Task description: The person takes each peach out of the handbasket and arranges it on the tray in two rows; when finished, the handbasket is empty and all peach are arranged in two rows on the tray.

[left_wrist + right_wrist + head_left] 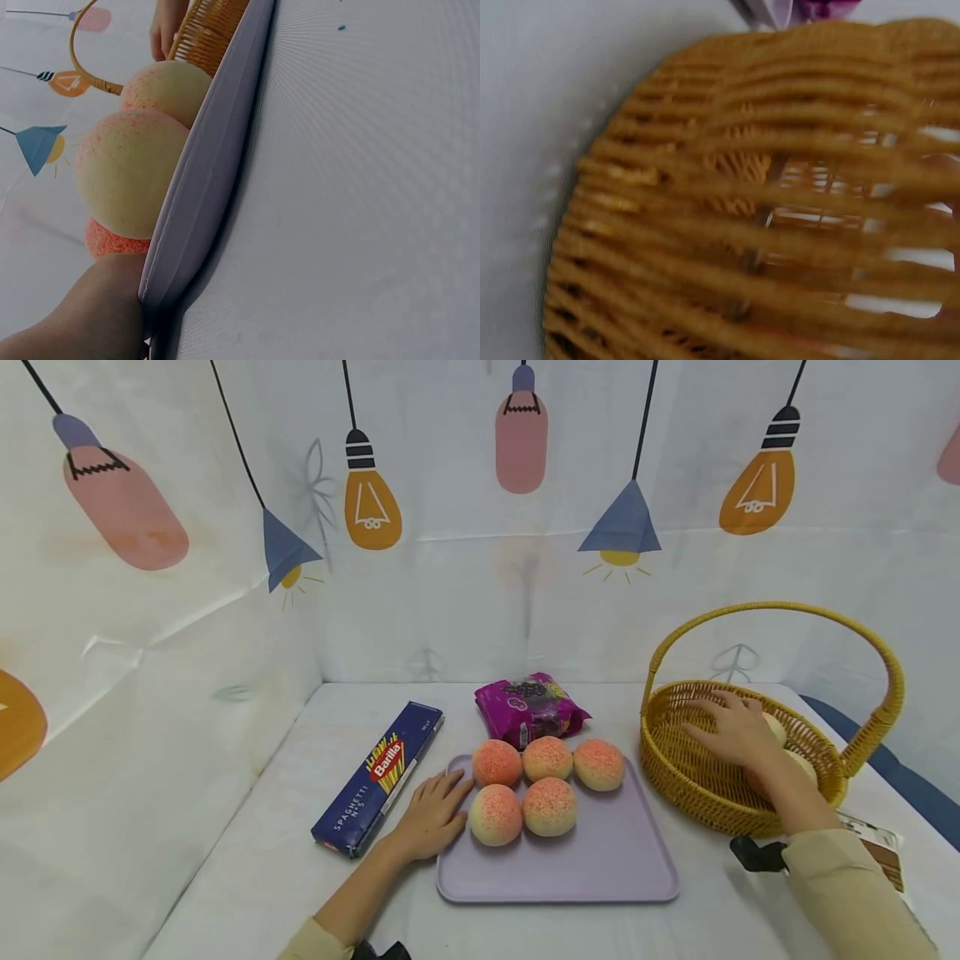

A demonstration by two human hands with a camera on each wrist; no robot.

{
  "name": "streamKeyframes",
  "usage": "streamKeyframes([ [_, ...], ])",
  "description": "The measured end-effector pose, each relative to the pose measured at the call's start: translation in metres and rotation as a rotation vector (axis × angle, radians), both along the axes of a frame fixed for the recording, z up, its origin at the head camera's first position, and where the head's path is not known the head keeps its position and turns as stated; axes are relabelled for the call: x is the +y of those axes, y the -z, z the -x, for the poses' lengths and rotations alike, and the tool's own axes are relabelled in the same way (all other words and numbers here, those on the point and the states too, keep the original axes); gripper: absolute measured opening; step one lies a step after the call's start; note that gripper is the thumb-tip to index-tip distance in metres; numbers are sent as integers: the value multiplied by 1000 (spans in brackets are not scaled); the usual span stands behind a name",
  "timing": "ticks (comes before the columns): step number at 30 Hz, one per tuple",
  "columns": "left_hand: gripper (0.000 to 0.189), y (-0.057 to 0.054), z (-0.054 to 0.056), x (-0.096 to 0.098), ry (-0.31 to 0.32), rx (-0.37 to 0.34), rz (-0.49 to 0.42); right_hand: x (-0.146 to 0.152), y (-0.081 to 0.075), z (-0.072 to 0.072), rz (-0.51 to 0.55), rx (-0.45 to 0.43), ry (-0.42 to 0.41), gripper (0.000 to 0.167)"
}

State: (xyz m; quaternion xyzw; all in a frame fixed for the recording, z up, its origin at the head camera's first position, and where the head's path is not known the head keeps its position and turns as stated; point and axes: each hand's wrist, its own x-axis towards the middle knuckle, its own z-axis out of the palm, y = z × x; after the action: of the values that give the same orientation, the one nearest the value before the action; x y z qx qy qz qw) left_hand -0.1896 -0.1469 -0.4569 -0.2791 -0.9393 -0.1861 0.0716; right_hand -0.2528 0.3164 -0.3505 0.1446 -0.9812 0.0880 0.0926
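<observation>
Several peaches point(549, 807), pink-red fading to cream, sit on the left part of a lilac tray point(607, 868). My left hand point(431, 818) lies at the tray's left edge, its fingers over the rim beside the nearest peach. From the left wrist, two pale peaches point(127, 176) stand above the tray's side point(196, 202). On the right, my right hand point(738, 731) reaches over a yellow wicker basket point(682, 789), fingers spread, with nothing seen between them. Pale round fruits point(802, 766) lie in the basket, partly hidden by my hand and forearm. The basket's weave point(705, 195) fills the right wrist view.
A blue Barilla spaghetti box point(378, 777) lies left of the tray. Behind the tray is a purple snack bag point(528, 710). The basket's tall handle point(772, 607) arches over it. A brown-and-white flat item point(885, 856) lies partly under the right sleeve.
</observation>
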Motion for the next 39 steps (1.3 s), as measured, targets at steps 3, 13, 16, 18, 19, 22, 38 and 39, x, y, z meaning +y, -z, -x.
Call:
streamKeyframes([
  [3, 49, 1, 0, 0, -6, -8, 2, 9, 2, 3, -46, -28, 18, 60],
  [13, 50, -2, 0, 0, -20, -25, 6, 36, 14, 11, -129, -58, 72, 66],
  [16, 51, -3, 0, 0, -20, -29, 4, 41, 18, 8, -84, -61, 120, 62],
  [18, 51, -2, 0, 0, -19, -31, 4, 43, 21, 6, -53, -58, 161, 60],
  [19, 51, -2, 0, 0, -19, -32, 3, 44, 22, 6, -42, -60, 183, 59],
  [22, 51, -1, 0, 0, -19, -34, 4, 46, 25, 5, -15, -71, 218, 57],
  [38, 51, -3, -1, 0, -18, -50, 14, 43, 31, 13, -194, -102, 183, 40],
  [39, 51, -3, 0, 0, -18, -51, 13, 43, 31, 13, -189, -98, 182, 38],
])
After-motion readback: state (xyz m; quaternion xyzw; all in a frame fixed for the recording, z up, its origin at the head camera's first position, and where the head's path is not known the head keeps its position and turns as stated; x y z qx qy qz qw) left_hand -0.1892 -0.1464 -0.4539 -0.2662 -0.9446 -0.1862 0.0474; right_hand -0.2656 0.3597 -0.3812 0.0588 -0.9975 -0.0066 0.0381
